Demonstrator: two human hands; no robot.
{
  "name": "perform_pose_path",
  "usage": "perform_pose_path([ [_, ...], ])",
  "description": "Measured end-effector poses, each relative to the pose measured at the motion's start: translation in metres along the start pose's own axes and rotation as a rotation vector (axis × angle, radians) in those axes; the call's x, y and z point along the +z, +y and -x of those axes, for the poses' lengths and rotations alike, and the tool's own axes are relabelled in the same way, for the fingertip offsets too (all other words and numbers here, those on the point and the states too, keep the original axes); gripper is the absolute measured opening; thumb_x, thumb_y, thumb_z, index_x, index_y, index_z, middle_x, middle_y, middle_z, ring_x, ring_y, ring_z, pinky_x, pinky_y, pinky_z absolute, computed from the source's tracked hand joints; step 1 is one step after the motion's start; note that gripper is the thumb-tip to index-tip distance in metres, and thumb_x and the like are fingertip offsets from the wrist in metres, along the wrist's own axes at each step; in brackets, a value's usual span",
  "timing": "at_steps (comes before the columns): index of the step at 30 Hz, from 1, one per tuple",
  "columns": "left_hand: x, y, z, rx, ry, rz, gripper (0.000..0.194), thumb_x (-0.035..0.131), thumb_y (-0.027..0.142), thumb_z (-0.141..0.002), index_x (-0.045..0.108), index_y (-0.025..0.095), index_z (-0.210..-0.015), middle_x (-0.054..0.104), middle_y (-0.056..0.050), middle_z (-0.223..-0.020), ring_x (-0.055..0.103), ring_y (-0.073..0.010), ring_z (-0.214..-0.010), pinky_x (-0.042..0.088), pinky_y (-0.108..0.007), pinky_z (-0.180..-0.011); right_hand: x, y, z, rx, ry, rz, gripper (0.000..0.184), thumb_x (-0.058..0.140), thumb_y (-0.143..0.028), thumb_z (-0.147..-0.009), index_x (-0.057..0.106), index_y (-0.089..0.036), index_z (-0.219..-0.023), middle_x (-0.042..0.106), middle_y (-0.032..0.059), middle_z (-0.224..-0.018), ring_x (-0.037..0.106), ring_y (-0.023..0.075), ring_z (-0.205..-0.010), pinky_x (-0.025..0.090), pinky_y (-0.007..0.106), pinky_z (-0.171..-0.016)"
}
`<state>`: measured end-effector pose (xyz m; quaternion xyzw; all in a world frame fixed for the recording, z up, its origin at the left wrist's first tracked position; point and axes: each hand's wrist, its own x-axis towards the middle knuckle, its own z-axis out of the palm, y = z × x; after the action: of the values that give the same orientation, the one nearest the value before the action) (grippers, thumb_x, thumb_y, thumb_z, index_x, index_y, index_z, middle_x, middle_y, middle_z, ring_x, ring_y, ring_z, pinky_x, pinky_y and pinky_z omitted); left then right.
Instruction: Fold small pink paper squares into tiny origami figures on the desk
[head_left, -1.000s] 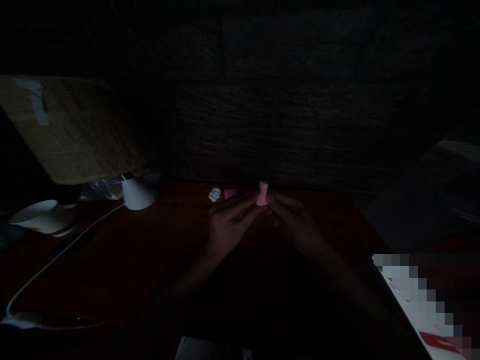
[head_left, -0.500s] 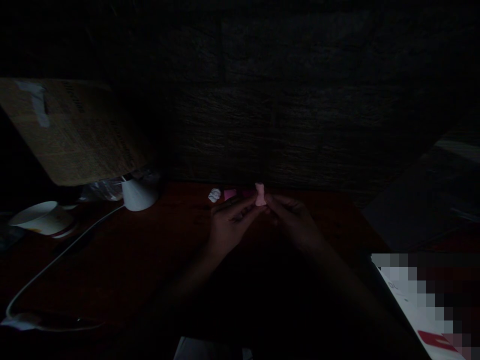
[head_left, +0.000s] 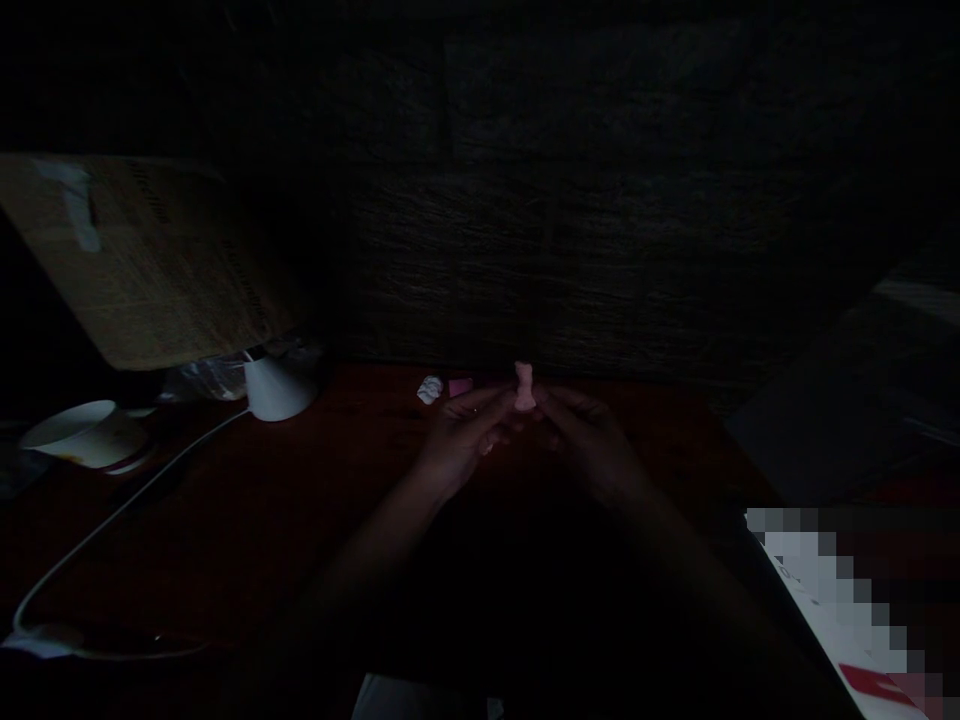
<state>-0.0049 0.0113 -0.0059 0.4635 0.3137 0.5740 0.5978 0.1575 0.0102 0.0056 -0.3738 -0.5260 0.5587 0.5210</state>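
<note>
Held item: a small, pale-pink, narrow-waisted piece (head_left: 524,387), material unclear, is standing upright over the dark reddish-brown wooden table (head_left: 225,520).
Left hand (head_left: 461,440): is pinching the piece's left side between thumb and fingers.
Right hand (head_left: 592,435): is pinching its right side likewise.
Progress: waist and flared ends are already showing; release is still pending; further shaping, cannot tell.
On tabletop: a crumpled white lump (head_left: 430,389) is lying untouched beside a flat, bright-pink rectangular item (head_left: 460,386).
</note>
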Motion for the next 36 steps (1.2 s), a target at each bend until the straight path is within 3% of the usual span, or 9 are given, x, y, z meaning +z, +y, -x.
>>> perform_pose_path([
  [8, -0.0019, -0.0053, -0.0033, 0.005, -0.009, 0.061, 0.028, 0.092, 0.039, -0.070, 0.084, 0.021, -0.090, 0.080, -0.007, -0.086, 0.066, -0.0111, -0.062, 0.052, -0.023, -0.055, 0.0036, 0.0012, 0.0005, -0.009, -0.041, -0.062, 0.033, 0.083, -0.058, -0.077, 0.078, -0.025, -0.075, 0.064, 0.0002, -0.071, 0.047, 0.0123, -0.062, 0.035, 0.027, -0.056],
  [16, -0.0003, 0.0000, -0.0006, -0.034, 0.029, -0.006, 0.033, 0.088, 0.050, -0.075, 0.083, 0.019, -0.084, 0.076, -0.006, -0.075, 0.062, -0.0104, -0.057, 0.040, -0.021, -0.046, 0.0016, -0.0032, 0.0010, -0.021, -0.006, 0.018, 0.033, 0.082, -0.058, -0.077, 0.081, -0.025, -0.077, 0.067, 0.0012, -0.074, 0.049, 0.0131, -0.064, 0.036, 0.028, -0.057],
  [22, -0.0015, -0.0037, -0.0015, 0.015, 0.066, -0.128, 0.037, 0.088, 0.049, -0.074, 0.082, 0.020, -0.095, 0.076, -0.005, -0.075, 0.061, -0.0109, -0.054, 0.040, -0.021, -0.044, 0.0007, -0.0016, 0.0007, -0.034, 0.054, 0.094, 0.032, 0.080, -0.057, -0.079, 0.081, -0.025, -0.078, 0.064, 0.0006, -0.068, 0.049, 0.0139, -0.063, 0.036, 0.028, -0.056],
  [26, -0.0031, -0.0077, -0.0026, 0.048, 0.077, -0.124, 0.037, 0.087, 0.049, -0.074, 0.082, 0.020, -0.097, 0.075, -0.004, -0.075, 0.061, -0.0101, -0.053, 0.042, -0.021, -0.045, 0.0022, -0.0023, 0.0024, -0.049, 0.074, 0.108, 0.027, 0.081, -0.053, -0.080, 0.083, -0.026, -0.086, 0.073, 0.0023, -0.079, 0.057, 0.0154, -0.068, 0.044, 0.029, -0.061],
  [30, -0.0040, -0.0076, -0.0024, 0.026, 0.091, -0.095, 0.041, 0.088, 0.049, -0.073, 0.082, 0.020, -0.101, 0.074, -0.003, -0.072, 0.059, -0.0095, -0.050, 0.039, -0.021, -0.043, 0.0038, -0.0035, 0.0037, -0.099, 0.027, 0.086, 0.027, 0.088, -0.048, -0.075, 0.084, -0.029, -0.093, 0.079, 0.0025, -0.091, 0.069, 0.0202, -0.084, 0.053, 0.034, -0.074],
  [36, -0.0048, -0.0062, -0.0043, -0.001, 0.085, -0.047, 0.036, 0.086, 0.051, -0.077, 0.079, 0.019, -0.089, 0.073, -0.003, -0.070, 0.060, -0.0096, -0.052, 0.046, -0.021, -0.048, 0.0015, -0.0021, 0.0032, -0.073, 0.029, 0.086, 0.023, 0.087, -0.043, -0.077, 0.085, -0.029, -0.095, 0.079, 0.0023, -0.090, 0.069, 0.0200, -0.083, 0.052, 0.034, -0.075],
])
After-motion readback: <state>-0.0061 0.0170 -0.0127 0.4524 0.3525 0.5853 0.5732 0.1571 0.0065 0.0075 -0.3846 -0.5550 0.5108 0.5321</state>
